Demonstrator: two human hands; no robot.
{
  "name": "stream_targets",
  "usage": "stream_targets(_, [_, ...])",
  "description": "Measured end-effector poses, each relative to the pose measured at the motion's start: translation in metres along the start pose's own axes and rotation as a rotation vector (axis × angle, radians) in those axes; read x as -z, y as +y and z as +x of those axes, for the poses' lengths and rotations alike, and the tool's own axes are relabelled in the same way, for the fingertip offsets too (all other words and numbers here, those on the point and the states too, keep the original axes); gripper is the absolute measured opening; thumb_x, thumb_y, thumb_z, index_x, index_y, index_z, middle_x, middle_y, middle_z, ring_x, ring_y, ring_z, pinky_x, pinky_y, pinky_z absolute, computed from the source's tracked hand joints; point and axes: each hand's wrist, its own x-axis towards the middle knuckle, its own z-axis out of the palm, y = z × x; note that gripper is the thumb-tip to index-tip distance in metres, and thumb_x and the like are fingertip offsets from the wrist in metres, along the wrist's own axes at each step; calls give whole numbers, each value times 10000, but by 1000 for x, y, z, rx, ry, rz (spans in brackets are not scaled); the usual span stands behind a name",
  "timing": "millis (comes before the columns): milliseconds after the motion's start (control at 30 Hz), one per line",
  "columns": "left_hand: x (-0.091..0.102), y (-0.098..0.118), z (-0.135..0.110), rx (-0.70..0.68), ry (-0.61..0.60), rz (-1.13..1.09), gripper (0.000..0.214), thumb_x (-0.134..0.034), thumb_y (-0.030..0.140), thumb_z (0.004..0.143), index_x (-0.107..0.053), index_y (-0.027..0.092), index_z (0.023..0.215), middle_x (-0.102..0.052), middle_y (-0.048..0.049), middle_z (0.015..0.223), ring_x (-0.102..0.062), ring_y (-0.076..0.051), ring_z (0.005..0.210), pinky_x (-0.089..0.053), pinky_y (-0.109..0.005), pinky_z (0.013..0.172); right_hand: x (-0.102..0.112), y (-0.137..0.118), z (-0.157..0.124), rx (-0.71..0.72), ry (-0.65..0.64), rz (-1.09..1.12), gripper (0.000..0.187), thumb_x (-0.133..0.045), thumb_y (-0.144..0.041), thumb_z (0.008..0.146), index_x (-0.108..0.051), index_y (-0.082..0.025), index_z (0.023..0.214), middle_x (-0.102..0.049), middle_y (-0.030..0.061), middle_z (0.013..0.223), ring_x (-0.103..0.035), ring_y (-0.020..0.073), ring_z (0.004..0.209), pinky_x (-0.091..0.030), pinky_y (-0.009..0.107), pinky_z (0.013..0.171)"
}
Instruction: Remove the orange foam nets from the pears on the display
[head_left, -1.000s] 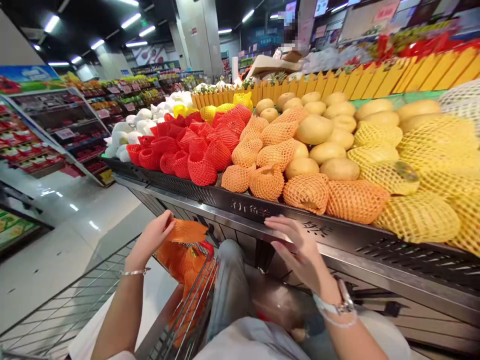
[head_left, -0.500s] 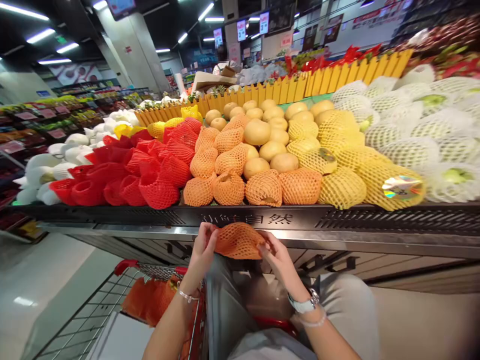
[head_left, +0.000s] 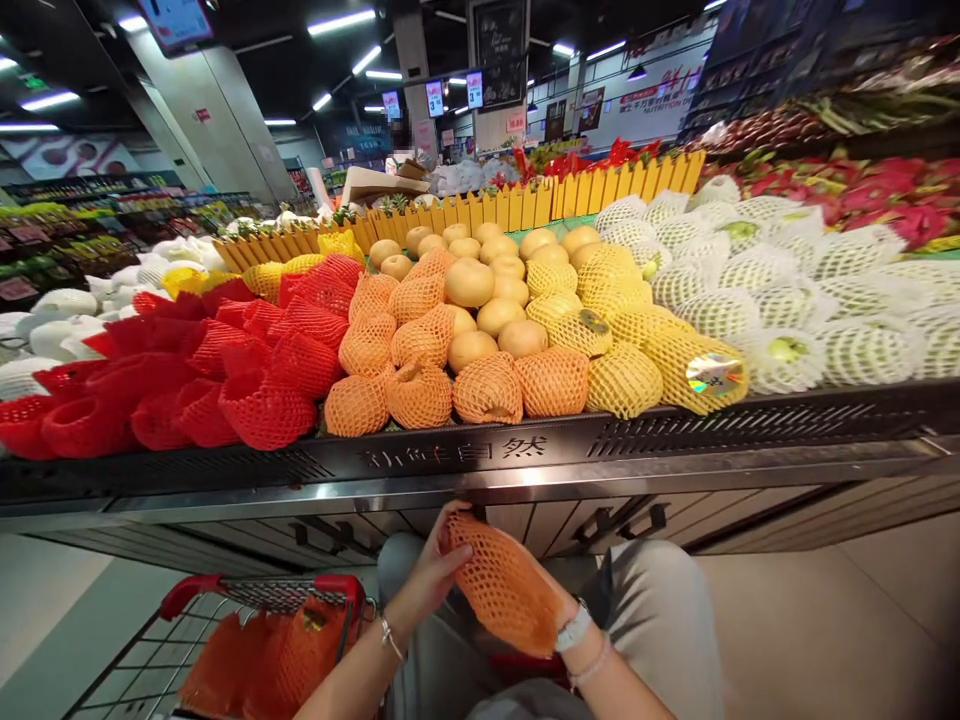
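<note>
While the left hand [head_left: 436, 566] is pinching the upper end of an orange net [head_left: 499, 575] between thumb and fingers, the right hand [head_left: 557, 590] is sitting mostly inside it, so I cannot tell whether those fingers are curling or spreading. The net is slanting above the lap, below the edge of the counter [head_left: 442, 490]. Its lower end is lying just beside a wristband [head_left: 574, 628]; I judge that it could be snagging there if it slid farther up the arm, and that a hard pull would be risking a tear in the thin mesh.

Two hands are sharing one net. One cart [head_left: 339, 588] is standing at the left, carrying orange mesh [head_left: 251, 655] too overlapped for counting. Along the front row, four orange-wrapped fruits [head_left: 487, 388] are sitting beside two yellow-wrapped fruits [head_left: 625, 380], one bearing a shiny sticker [head_left: 714, 376]. Behind them, bare fruits [head_left: 469, 283] are numbering over a dozen.
</note>
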Motion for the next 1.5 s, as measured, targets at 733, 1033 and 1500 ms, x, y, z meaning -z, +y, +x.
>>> stream_targets(733, [49,-16,13,-835,354,1184,134,-490,95,758,-532,198,833,-553,11,741,-540,-114,630,-431,-217,556,20,-19,7,372,351,-700,149,-528,-135,593,-394,-199,583,-350,-78,563,-318,84,546,-255,200,518])
stream_targets(1033, [28,-13,0,-848,-213,1251,76,-548,270,844,-574,207,879,-582,11,681,-552,-119,598,-398,-228,569,22,-38,-3,723,648,-829,160,-393,-60,571,-436,-202,631,-429,-35,646,-381,119,602,-281,232,563])
stream_targets(1500, [22,-4,8,-289,-77,623,338,-606,519,799,-554,188,763,-574,-17,781,-542,-164,782,-446,-287,741,12,-26,-7,531,303,-591,236,-607,-214,702,-533,-223,926,-528,-1,851,-497,140,770,-392,241,692])
